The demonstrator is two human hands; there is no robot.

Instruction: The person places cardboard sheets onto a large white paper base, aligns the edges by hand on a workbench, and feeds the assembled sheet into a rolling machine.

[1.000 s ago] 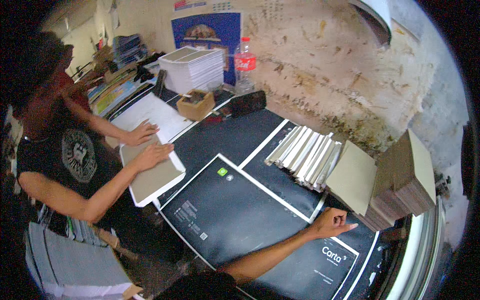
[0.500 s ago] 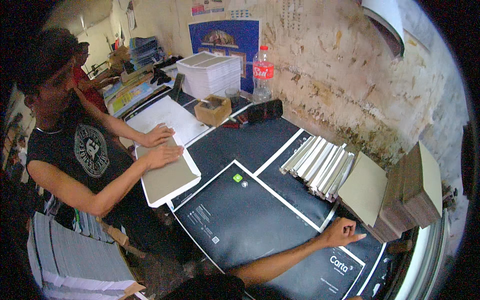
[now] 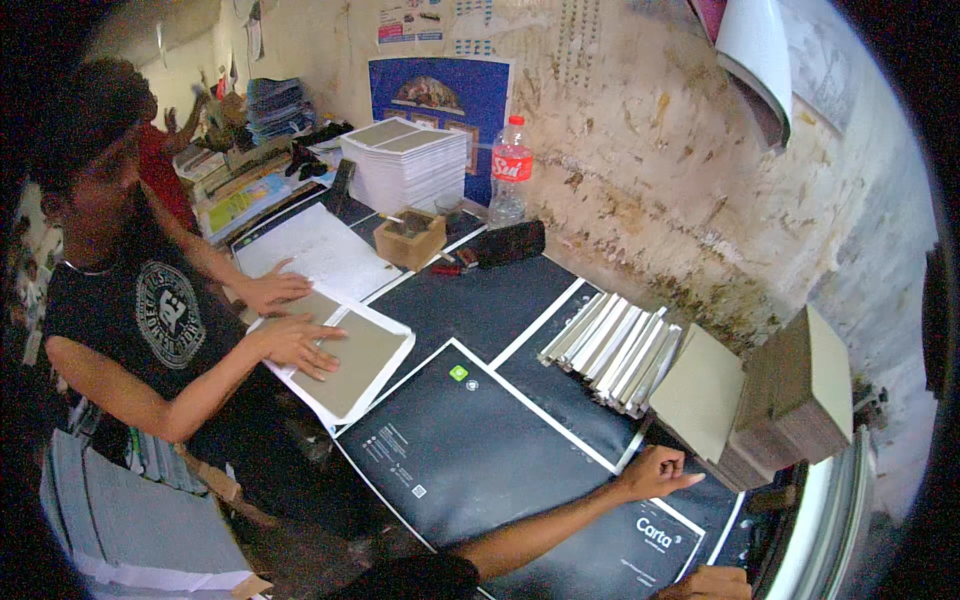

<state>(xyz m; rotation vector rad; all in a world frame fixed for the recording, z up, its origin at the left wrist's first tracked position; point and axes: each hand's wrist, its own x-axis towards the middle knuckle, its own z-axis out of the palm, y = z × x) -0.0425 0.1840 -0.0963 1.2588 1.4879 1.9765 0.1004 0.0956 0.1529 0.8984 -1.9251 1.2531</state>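
Note:
My left hand (image 3: 655, 474) rests over the right part of a large black printed cover sheet (image 3: 500, 455) with white borders. Its fingers are curled in with the thumb out, and nothing shows in them. At the lower edge of the view, my right hand (image 3: 712, 583) is partly cut off; its fingers look bent, and what they hold, if anything, is hidden. Just beyond my left hand stand stacked grey-brown boards (image 3: 705, 395), next to a bundle of narrow white strips (image 3: 612, 350).
To the left, a co-worker's hands (image 3: 295, 340) press on a grey board with white edges (image 3: 368, 350). Farther back are a wooden box (image 3: 410, 240), a bottle with a red cap (image 3: 511, 170), a dark pouch (image 3: 510, 243) and a stack of bound blocks (image 3: 410, 172). Thick paper piles (image 3: 130, 520) stand lower left.
My right hand has come farther into view at the lower edge. My left hand stays curled near the boards. The co-worker's hands have slid along the board, which has turned.

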